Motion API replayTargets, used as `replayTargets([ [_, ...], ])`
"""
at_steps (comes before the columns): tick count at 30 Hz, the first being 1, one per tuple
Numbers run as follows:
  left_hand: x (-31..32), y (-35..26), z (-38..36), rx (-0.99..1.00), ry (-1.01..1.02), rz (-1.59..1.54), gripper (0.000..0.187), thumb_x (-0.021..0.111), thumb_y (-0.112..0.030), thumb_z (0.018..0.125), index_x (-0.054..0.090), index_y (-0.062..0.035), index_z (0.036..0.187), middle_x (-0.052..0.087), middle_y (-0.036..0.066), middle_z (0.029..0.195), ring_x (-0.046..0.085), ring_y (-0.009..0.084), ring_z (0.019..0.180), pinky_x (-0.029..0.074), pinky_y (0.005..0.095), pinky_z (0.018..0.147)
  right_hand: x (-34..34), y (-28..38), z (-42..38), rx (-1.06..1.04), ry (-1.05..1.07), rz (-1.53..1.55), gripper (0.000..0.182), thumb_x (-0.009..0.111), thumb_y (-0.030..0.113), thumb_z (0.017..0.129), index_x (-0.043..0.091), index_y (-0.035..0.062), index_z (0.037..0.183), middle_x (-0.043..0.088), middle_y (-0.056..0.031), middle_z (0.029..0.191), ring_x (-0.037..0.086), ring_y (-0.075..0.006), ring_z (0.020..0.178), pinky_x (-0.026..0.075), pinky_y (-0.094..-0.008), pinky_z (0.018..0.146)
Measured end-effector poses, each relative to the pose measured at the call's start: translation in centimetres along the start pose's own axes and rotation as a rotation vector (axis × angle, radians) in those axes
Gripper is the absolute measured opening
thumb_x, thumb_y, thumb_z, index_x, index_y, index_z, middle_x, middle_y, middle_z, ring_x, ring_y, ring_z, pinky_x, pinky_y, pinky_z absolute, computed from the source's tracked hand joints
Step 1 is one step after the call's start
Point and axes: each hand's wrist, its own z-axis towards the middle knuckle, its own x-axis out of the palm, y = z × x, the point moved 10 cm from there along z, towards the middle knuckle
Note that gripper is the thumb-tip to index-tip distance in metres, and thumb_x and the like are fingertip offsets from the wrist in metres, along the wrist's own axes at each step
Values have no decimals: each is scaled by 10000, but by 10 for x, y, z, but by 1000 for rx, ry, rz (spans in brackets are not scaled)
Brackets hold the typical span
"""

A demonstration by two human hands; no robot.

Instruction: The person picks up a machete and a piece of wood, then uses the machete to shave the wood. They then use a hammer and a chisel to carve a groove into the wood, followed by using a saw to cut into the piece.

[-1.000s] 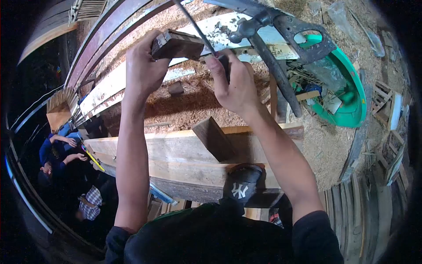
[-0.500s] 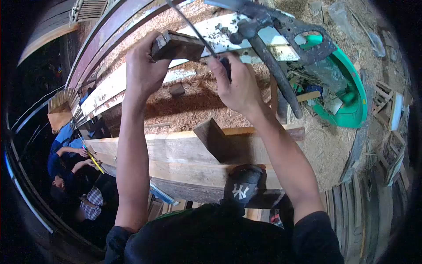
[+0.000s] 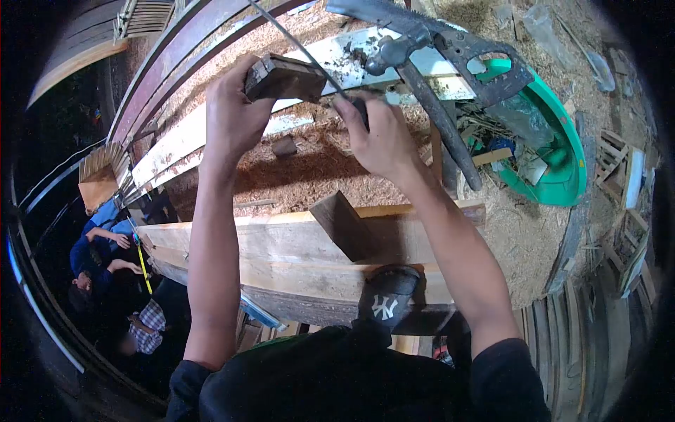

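My left hand (image 3: 235,116) grips a dark wooden block (image 3: 290,83) by its left end, above the sawdust. In my right hand (image 3: 380,137), closed around a dark handle, is a file (image 3: 299,48) with a long, thin grey blade. The blade slants to the upper left and crosses the block's right end in this view. Just right of that hand lies a hammer (image 3: 436,109), its head beside a handsaw (image 3: 492,67). Below my hands, a dark angled wood piece (image 3: 344,225) rests on a pale plank (image 3: 281,243).
A green basin (image 3: 575,133) with scraps stands at the right. A small wood offcut (image 3: 284,146) lies in the sawdust. A dark item with white letters (image 3: 385,306) overlaps the plank's near edge. At lower left, people work by a yellow tape measure (image 3: 145,267).
The file has shifted slightly up and left across the block's end. My left hand and the block have moved slightly. At lower left, a co-worker's hands have moved left, away from the tape.
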Motion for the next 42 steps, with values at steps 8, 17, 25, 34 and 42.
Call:
replayTargets([
  [8, 3, 5, -4, -78, 15, -52, 203, 740, -38, 797, 693, -31, 994, 728, 126, 829, 703, 197, 742, 520, 346, 678, -11, -3, -13, 141, -19, 180, 709, 445, 643, 1009, 666, -31, 1034, 648, -164, 676, 690, -307, 657, 531, -440, 666],
  [17, 4, -1, -11, -36, -16, 0, 238, 723, -47, 834, 705, -46, 1072, 729, 90, 825, 655, 135, 706, 509, 303, 659, 3, -13, -36, 133, -95, -60, 444, 581, 435, 1013, 604, -4, 950, 645, -197, 684, 669, -414, 674, 493, -468, 627],
  [25, -8, 44, -79, -360, -216, -571, 283, 838, -188, 852, 733, -11, 1046, 728, 56, 860, 646, 99, 730, 555, 261, 573, -30, 3, -65, 172, -155, -219, 416, 615, 437, 980, 616, 28, 1056, 693, -227, 740, 700, -446, 718, 533, -534, 634],
  [34, -14, 61, -112, -323, -369, -1003, 308, 858, -124, 825, 730, -10, 1080, 746, 71, 970, 695, 128, 849, 619, 288, 715, -35, 1, -118, 163, -198, -587, 490, 723, 256, 901, 577, 28, 1309, 711, -199, 985, 706, -420, 847, 564, -489, 738],
  [42, -19, 35, -113, -180, -316, -1235, 306, 800, 33, 836, 714, -3, 1128, 752, 78, 1060, 698, 149, 987, 580, 327, 914, -26, -8, -144, 56, -221, -702, 543, 765, 140, 832, 560, -27, 1306, 615, -286, 1174, 625, -447, 1088, 548, -494, 870],
])
